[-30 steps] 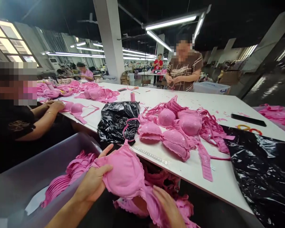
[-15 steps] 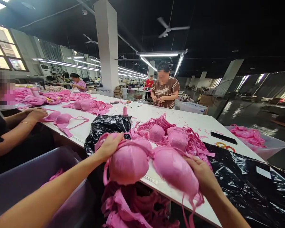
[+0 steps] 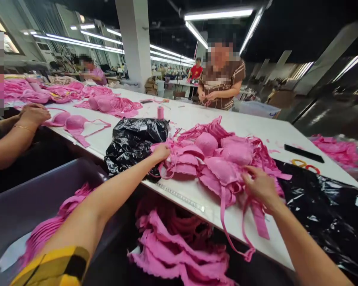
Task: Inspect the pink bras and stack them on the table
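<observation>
A pink bra (image 3: pixel 197 165) lies on top of a pile of pink bras (image 3: pixel 226 151) on the white table (image 3: pixel 256 127). My left hand (image 3: pixel 160 152) rests closed on the bra's left cup edge, beside a crumpled black plastic bag (image 3: pixel 134 143). My right hand (image 3: pixel 258 184) is closed on the bra's right side among pink straps that hang over the table's front edge. More pink bras (image 3: pixel 181 246) are heaped below the table in front of me.
A grey bin (image 3: pixel 24 202) with stacked pink bras stands at my left. Black plastic sheet (image 3: pixel 325 214) covers the table's right end. A pink thread spool (image 3: pixel 160 112), a black ruler (image 3: pixel 303 153) and scissors (image 3: pixel 306 165) lie on the table. Other people work at left and opposite.
I have carried the pink bra from my lap up onto the table and laid it on the pile. Both arms are now stretched forward.
</observation>
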`<state>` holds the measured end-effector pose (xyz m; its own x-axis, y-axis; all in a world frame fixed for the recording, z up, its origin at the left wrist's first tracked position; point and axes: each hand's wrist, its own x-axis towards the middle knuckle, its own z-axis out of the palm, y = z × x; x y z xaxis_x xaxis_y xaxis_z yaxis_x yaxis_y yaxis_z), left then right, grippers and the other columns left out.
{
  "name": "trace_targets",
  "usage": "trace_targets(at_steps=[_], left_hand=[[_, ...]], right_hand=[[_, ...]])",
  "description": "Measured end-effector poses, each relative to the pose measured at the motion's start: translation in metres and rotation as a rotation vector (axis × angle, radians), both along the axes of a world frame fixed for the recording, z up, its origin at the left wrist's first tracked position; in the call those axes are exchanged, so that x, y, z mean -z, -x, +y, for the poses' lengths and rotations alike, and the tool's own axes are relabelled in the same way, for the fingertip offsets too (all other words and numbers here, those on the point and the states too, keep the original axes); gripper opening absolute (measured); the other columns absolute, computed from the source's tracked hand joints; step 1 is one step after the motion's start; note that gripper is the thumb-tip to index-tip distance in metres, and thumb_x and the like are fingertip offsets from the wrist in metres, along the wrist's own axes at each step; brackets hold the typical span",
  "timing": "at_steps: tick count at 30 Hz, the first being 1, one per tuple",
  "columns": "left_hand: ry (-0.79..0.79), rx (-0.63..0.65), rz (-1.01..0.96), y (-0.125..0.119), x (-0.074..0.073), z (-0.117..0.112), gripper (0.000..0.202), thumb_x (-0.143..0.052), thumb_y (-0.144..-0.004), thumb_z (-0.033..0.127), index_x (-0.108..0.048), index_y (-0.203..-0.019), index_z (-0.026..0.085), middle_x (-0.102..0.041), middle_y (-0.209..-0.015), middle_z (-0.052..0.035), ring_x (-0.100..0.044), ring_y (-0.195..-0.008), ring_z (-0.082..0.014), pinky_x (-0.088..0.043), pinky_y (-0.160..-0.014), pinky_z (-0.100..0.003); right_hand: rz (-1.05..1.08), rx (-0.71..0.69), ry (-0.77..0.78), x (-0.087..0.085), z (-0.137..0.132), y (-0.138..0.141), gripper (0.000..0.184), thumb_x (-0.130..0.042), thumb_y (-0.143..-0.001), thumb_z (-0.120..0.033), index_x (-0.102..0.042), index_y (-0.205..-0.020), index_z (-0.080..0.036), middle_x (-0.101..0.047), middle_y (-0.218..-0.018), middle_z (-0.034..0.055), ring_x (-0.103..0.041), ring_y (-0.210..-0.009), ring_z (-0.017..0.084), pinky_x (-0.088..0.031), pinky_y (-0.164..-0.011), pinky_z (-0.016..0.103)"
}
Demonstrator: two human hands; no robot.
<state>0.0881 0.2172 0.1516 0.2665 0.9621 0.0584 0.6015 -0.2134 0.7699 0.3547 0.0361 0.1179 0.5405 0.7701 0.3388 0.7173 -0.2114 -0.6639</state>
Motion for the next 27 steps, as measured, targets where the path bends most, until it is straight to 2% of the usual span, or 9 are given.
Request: trace_targets(at_steps=[4,6,8,9,11,14,18,23,27], left_hand=[[-0.111,0.091,0.038,0.048,0.010,-0.045,0.024,-0.048,-0.088,0.027,-0.065,-0.100,0.015,-0.065,-0.099,-0.0062,-0.057,-0.097,-0.0204,-0.040,-0.092,-0.031],[-0.190,0.400,0.071,0.075,0.033,-0.085,0.024,-0.048,-0.085,0.027,-0.069,-0.091,0.017,-0.067,-0.086,-0.0073,-0.061,-0.084,-0.0200,-0.045,-0.082,-0.029],[-0.147,0.756,0.170,0.095,0.072,-0.121,0.025,-0.047,-0.083,0.019,-0.068,-0.098,0.021,-0.068,-0.091,-0.0081,-0.062,-0.085,-0.0204,-0.047,-0.080,-0.029],[-0.196,0.863,0.246,0.102,0.094,-0.134,0.033,-0.051,-0.079,0.016,-0.064,-0.108,0.021,-0.065,-0.103,-0.0102,-0.060,-0.093,-0.0230,-0.047,-0.084,-0.033],[-0.334,0.850,0.413,0.108,0.137,-0.150,0.043,-0.053,-0.073,0.009,-0.058,-0.114,0.020,-0.061,-0.112,-0.0130,-0.056,-0.104,-0.0276,-0.041,-0.096,-0.046],[-0.450,0.785,0.474,0.116,0.172,-0.165,0.028,-0.043,-0.079,0.004,-0.062,-0.092,0.018,-0.063,-0.084,-0.0072,-0.060,-0.082,-0.0206,-0.036,-0.101,-0.050],[-0.677,0.771,0.319,0.140,0.162,-0.199,0.032,-0.036,-0.085,0.005,-0.060,-0.103,0.016,-0.066,-0.086,-0.0100,-0.060,-0.088,-0.0210,-0.040,-0.098,-0.045],[-0.763,0.742,0.138,0.149,0.148,-0.235,0.037,-0.034,-0.089,0.007,-0.057,-0.117,0.016,-0.071,-0.088,-0.0097,-0.062,-0.100,-0.0217,-0.039,-0.101,-0.041],[-0.773,0.551,0.039,0.134,0.156,-0.233,0.042,-0.037,-0.089,0.007,-0.056,-0.120,0.028,-0.070,-0.094,-0.0056,-0.061,-0.104,-0.0218,-0.031,-0.106,-0.049]], right_hand=[[-0.150,0.014,-0.222,0.000,-0.071,0.044,0.025,-0.058,-0.079,-0.035,-0.065,-0.101,-0.025,-0.067,-0.097,0.0075,-0.062,-0.085,0.026,-0.044,-0.083,0.038],[-0.075,-0.355,-0.215,0.023,-0.100,0.081,0.020,-0.058,-0.080,-0.027,-0.064,-0.099,-0.030,-0.070,-0.086,0.0022,-0.065,-0.075,0.020,-0.049,-0.069,0.029],[-0.013,-0.733,0.066,0.060,-0.112,0.115,0.026,-0.053,-0.083,-0.021,-0.064,-0.105,-0.030,-0.071,-0.092,0.0032,-0.066,-0.080,0.019,-0.050,-0.070,0.026],[-0.017,-0.773,0.221,0.081,-0.112,0.128,0.030,-0.052,-0.084,-0.021,-0.062,-0.111,-0.027,-0.070,-0.099,0.0061,-0.065,-0.088,0.021,-0.050,-0.076,0.028],[-0.081,-0.711,0.485,0.117,-0.105,0.143,0.037,-0.053,-0.080,-0.018,-0.060,-0.116,-0.019,-0.065,-0.111,0.0124,-0.061,-0.100,0.027,-0.047,-0.084,0.037],[-0.144,-0.700,0.655,0.141,-0.102,0.146,0.026,-0.047,-0.078,-0.009,-0.069,-0.090,-0.016,-0.069,-0.089,0.0128,-0.063,-0.086,0.027,-0.046,-0.075,0.037],[-0.055,-0.834,0.585,0.121,-0.120,0.139,0.019,-0.050,-0.082,-0.019,-0.069,-0.080,-0.019,-0.068,-0.084,0.0092,-0.060,-0.081,0.024,-0.045,-0.072,0.032],[0.334,-0.769,0.402,0.100,-0.103,0.143,0.047,-0.061,-0.078,-0.040,-0.059,-0.120,-0.020,-0.059,-0.122,0.0131,-0.050,-0.114,0.030,-0.037,-0.098,0.042],[0.606,-0.930,0.494,0.102,-0.068,0.155,0.036,-0.060,-0.077,-0.045,-0.068,-0.093,-0.014,-0.068,-0.093,0.0076,-0.059,-0.087,0.026,-0.047,-0.074,0.033]])
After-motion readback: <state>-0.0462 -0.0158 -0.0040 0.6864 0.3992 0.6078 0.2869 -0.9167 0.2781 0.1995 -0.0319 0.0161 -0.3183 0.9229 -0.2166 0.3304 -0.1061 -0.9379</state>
